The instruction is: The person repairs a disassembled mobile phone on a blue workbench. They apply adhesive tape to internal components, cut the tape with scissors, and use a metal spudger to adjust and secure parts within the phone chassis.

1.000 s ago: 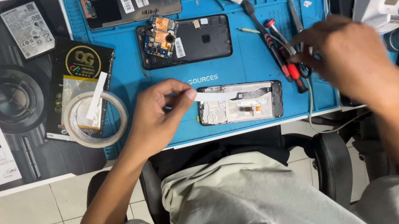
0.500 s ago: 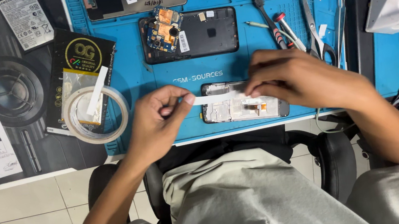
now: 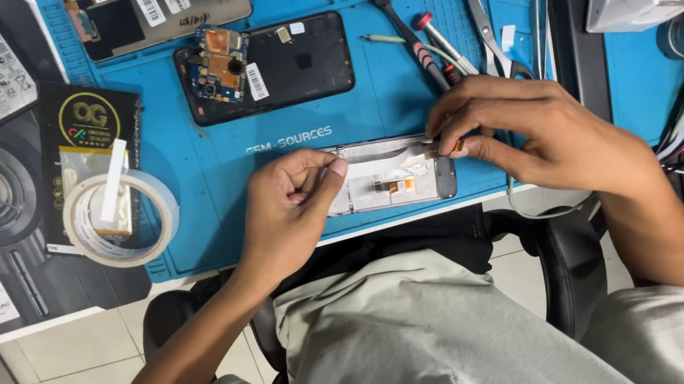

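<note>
Stretching tape strip (image 3: 395, 154), left hand (image 3: 295, 203), right hand (image 3: 529, 126), phone frame (image 3: 394, 183)

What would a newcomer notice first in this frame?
Both hands meet over an opened phone frame at the near edge of the blue mat: the left hand at its left end, the right hand pinching at its right end. A roll of tape lies left, another opened phone behind.

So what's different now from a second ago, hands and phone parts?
The right hand left the tools at the right, came over to the phone frame and now pinches at its right end. The left hand stayed at the frame's left end. Tape roll and black phone unmoved.
</note>
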